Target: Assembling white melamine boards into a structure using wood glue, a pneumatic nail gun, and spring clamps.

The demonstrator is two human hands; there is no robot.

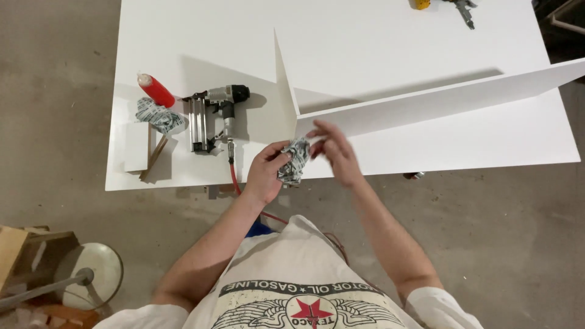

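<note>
A white flat work table (183, 36) stands on a grey concrete floor (55, 91), with bare floor along its left and near edges. Two white boards meet upright in a corner joint (292, 116) near the middle of the near edge; a wide bare strip of tabletop lies to the right of it.

At that near edge, just below the joint, the left hand (266, 172) is closed around a crumpled patterned grey-and-white rag (294, 159). The right hand (332, 149) hovers beside it with its fingers loosely spread, fingertips touching the rag's top.

Toward the left edge lie a silver-and-black pneumatic nail gun (210, 116) with a red hose (234, 176), a red squeeze bottle (155, 89), and a second crumpled rag (159, 117) on a small white block (135, 146).
</note>
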